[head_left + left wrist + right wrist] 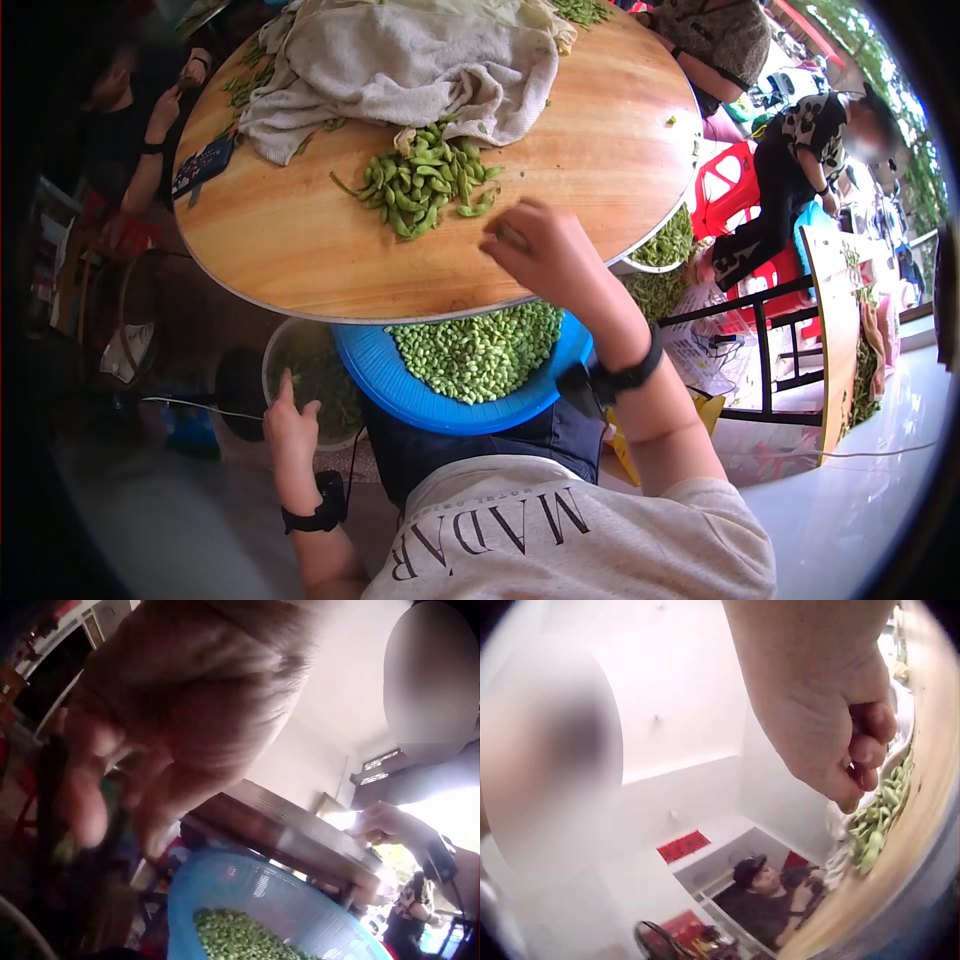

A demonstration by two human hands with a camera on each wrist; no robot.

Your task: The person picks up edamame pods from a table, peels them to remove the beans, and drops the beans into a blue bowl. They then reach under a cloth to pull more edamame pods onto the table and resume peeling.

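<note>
One person (120, 130) in dark clothes is left of the round wooden table (300, 255). The left hand (292, 425), index finger extended and thumb apart, is by a round container (267, 372). Rightward, green pods (425, 180) lie against a rumpled cloth (400, 75); a blue basin (375, 385) below holds beans (480, 355). The right hand (545, 250) curls above the tabletop, its contents unclear. Red stools (725, 185) stand beyond.
</note>
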